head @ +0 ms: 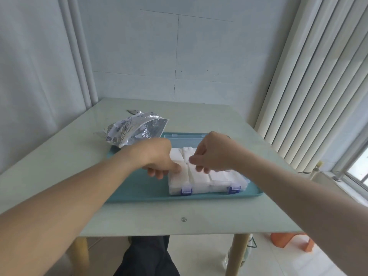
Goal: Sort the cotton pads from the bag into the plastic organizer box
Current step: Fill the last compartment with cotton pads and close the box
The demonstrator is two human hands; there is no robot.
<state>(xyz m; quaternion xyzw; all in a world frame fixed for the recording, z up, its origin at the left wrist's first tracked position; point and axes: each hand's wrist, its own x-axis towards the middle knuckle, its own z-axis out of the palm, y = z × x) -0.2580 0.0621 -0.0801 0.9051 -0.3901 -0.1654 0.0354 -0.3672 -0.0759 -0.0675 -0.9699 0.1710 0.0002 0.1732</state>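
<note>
Cotton pads point(201, 177) filled the clear organizer box point(207, 188) on the teal tray point(139, 193); its edge was gripped by the left hand point(159, 158), one pad pinched by the right hand point(214, 154). The foil bag point(132, 129) lay open at ten o'clock.

crinkled shiny foil bag point(131, 130), clear glossy plastic organizer box point(207, 188), soft matt cotton pads point(221, 176), smooth teal tray point(139, 194)

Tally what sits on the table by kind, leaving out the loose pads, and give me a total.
Foil bag: 1
Teal tray: 1
Clear organizer box with blue latches: 1
Total: 3
The cotton pads inside the box are packed too tightly to count.
</note>
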